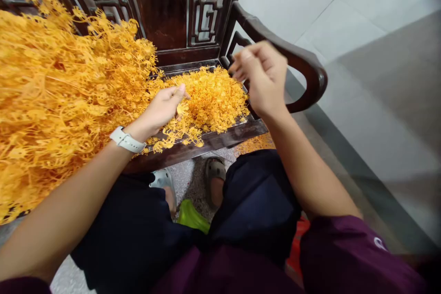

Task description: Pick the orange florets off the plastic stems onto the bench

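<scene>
My left hand (167, 105) is closed, thumb against fingers, over the bench seat. A yellow-orange plastic flower piece (182, 109) shows at its fingertips. My right hand (263, 76) is raised above the right end of the seat, blurred by motion. Its fingers are curled toward the thumb, and whatever they may hold cannot be made out. Beneath and between the hands lies a low pile of small yellow-orange plastic flowers (215, 96). A much larger heap of stringy, branched yellow-orange plastic flowers (69, 96) rises on the left, beside my left forearm.
The dark carved wooden bench (161, 4) has a curved armrest (315, 76) close to my right forearm. More orange pieces (255, 144) lie on the floor below the seat edge. A green object (193, 217) is between my feet, and a red object (298, 245) is beside my right leg.
</scene>
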Motion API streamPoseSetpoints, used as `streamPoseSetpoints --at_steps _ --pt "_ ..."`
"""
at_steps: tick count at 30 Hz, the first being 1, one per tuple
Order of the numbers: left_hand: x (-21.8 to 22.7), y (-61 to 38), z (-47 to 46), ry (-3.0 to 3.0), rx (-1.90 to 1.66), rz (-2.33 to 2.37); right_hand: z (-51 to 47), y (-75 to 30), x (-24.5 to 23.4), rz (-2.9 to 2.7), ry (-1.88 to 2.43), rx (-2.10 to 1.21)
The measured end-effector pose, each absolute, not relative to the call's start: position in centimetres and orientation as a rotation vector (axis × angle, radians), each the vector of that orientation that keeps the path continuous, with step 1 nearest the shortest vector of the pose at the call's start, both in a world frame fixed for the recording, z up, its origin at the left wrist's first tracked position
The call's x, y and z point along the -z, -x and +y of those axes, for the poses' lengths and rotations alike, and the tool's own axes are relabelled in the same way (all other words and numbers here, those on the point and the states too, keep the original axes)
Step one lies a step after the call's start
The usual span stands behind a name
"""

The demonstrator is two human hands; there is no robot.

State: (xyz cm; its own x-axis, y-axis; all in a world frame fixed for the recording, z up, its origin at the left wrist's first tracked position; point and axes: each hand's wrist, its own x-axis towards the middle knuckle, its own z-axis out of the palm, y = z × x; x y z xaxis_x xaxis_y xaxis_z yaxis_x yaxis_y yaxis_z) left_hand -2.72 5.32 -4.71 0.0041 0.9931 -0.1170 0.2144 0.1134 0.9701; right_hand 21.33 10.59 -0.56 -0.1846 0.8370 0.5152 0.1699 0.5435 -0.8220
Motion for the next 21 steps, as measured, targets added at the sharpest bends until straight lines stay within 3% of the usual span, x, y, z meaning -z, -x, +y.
streamPoseSetpoints --at_steps 7,21 --pt "5.9 0.7 5.9 -1.410 -1.278 1.398 6.6 -17.4 3.7 -1.938 0.741 -1.322" --pt "3.9 1.1 6.2 -1.434 -1.227 1.371 6.9 -17.5 2.8 -1.218 0.714 -1.984"
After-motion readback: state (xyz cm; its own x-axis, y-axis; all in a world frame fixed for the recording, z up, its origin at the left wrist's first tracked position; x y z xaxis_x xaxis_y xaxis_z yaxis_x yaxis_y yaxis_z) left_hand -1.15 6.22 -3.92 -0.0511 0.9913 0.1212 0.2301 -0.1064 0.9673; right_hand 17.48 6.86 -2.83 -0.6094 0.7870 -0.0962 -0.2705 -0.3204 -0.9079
